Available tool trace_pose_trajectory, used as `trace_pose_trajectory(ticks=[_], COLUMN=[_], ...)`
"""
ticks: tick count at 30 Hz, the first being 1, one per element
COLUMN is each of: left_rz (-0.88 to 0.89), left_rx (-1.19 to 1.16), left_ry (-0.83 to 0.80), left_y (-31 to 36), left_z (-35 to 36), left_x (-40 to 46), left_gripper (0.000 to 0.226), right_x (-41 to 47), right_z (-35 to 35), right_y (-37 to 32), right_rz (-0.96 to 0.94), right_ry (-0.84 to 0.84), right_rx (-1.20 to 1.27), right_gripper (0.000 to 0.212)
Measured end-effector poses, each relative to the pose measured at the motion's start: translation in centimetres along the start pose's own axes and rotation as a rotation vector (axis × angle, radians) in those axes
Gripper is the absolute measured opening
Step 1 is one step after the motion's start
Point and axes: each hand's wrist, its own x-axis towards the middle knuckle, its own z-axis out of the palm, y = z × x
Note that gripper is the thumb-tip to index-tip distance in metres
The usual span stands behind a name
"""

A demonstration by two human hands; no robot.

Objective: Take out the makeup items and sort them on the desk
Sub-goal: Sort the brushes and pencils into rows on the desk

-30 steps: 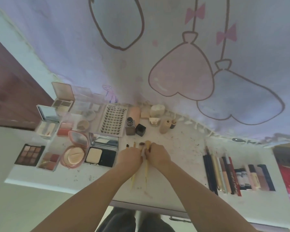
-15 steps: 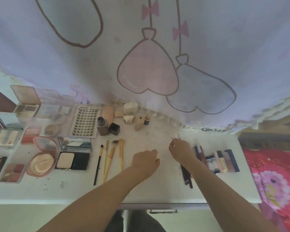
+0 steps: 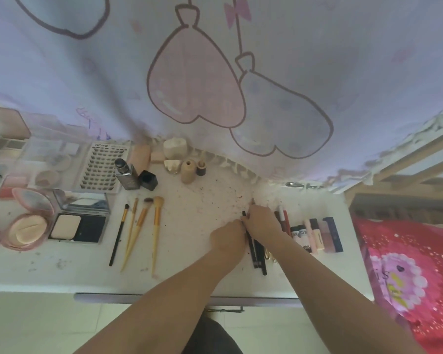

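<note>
Both hands have left the brushes (image 3: 138, 227), which now lie fanned out and untouched on the desk (image 3: 62, 274), well left of the pencils (image 3: 256, 249). The left hand (image 3: 226, 237) has crossed to the pencils' left edge, fingers curled at a dark pencil there; whether it grips is unclear. The right hand (image 3: 262, 222) has moved from above the pencils onto their upper ends, covering them, fingers bent down on them. Just right of the pencils lie the tubes (image 3: 317, 235). Farther back, left of the pencils, stand the bottles (image 3: 136, 175).
</note>
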Motion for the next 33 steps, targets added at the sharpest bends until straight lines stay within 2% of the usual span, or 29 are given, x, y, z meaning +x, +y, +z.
trace_pose_trajectory(ticks=[4,6,10,14,16,20,26,28,30,32,33], left_rz=[0.012,0.022,0.091,0.14,0.189,0.261,0.341,0.339,0.282,0.178,0.125], left_rx=[0.0,-0.022,-0.305,-0.53,-0.505,-0.42,-0.249,-0.204,-0.224,-0.36,-0.481], left_ry=[-0.028,-0.048,-0.104,-0.053,-0.022,-0.005,-0.032,-0.058,-0.088,-0.128,-0.146], left_y=[-1.2,-1.6,-3.1,-5.4,-6.6,-9.3,-11.3,-12.7,-16.0,-19.1,-19.5], left_z=[0.0,-0.3,-1.4,-3.9,-5.3,-8.3,-11.9,-12.7,-12.7,-12.2,-11.8], left_x=[-0.5,-0.7,-1.4,-2.9,-4.2,-6.9,-8.0,-8.5,-9.3,-10.0,-9.8], left_gripper=[0.025,0.027,0.029,0.021,0.021,0.022,0.022,0.022,0.023,0.026,0.026], right_x=[-0.6,-1.0,-1.4,-3.5,-5.0,-8.0,-9.7,-9.7,-9.6,-9.8,-9.9], right_z=[0.4,0.5,-0.6,-3.2,-4.3,-5.4,-5.3,-5.2,-6.3,-7.6,-7.7], right_y=[-0.9,-1.4,-2.4,-3.6,-4.1,-5.7,-8.1,-8.0,-5.9,-3.3,-3.0], right_rz=[-0.015,-0.021,0.03,0.078,0.018,-0.162,-0.191,-0.154,-0.054,0.017,0.03], right_ry=[-0.019,-0.013,0.007,-0.082,-0.157,-0.221,-0.205,-0.154,0.021,0.158,0.145], right_rx=[-0.094,-0.019,0.265,0.856,0.98,1.013,1.1,1.12,1.194,1.28,1.29], right_gripper=[0.023,0.023,0.025,0.016,0.013,0.02,0.021,0.021,0.021,0.016,0.014])
